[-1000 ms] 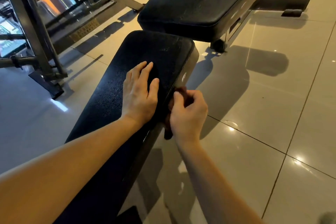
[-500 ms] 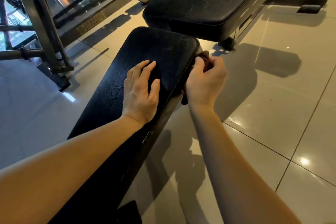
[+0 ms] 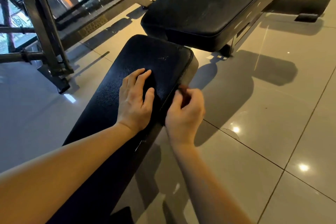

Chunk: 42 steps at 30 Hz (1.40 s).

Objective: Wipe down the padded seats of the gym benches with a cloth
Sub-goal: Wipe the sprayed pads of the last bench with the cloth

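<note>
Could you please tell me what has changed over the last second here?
The right hand, gripping the dark reddish cloth, slid forward along the right edge of the near black padded bench seat, then back toward the person. The left hand stayed flat on it.

Two bare arms of one person, seen from the wearer's own head. The left forearm (image 3: pixel 63 174) shows over the long black bench pad (image 3: pixel 145 56), and the right forearm (image 3: pixel 203 183) just to the right of that pad. Both are uncovered from the lower edge of the view to the fingers. The left hand (image 3: pixel 135 102), on the pad, is bare and sharply seen. The right hand (image 3: pixel 183 114), at the pad's right edge, is bare and slightly blurred.
</note>
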Tool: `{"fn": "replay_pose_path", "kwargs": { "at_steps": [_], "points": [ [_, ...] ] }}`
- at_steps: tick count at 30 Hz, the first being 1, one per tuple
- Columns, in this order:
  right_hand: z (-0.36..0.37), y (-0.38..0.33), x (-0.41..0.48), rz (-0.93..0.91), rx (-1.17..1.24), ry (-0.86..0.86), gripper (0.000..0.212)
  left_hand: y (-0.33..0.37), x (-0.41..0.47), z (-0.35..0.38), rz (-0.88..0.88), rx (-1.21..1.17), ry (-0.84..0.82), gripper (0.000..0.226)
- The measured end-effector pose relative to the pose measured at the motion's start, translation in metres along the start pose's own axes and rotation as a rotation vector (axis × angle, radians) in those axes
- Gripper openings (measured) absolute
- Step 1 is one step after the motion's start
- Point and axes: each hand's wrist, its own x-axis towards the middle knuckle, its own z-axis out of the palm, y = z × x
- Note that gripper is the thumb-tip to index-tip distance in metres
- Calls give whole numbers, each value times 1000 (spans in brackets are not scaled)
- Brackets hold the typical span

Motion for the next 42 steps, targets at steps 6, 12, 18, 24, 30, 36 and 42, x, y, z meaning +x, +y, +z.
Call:
{"fn": "replay_pose_path", "kwargs": {
  "at_steps": [6,12,18,24,30,36,42],
  "points": [
    [-10,4,4,-20,-16,-131,16,0,0,-1,-7,11,-4,49],
    [-12,-8,-19,-55,36,-172,17,2,1,-2,-15,22,-11,49],
    [0,0,56,-30,18,34,10,1,1,-1,-1,9,2,48],
    [-13,2,1,-96,6,-195,12,-2,1,-1,0,11,-8,50],
    [-10,-4,10,-180,-61,-160,8,1,0,-2,-7,10,-2,49],
    [-9,4,63,-185,-73,-57,9,2,1,-1,-1,16,-1,48],
    [-24,3,15,-319,-156,-352,9,1,1,-3,1,25,-13,51]
  ]
}}
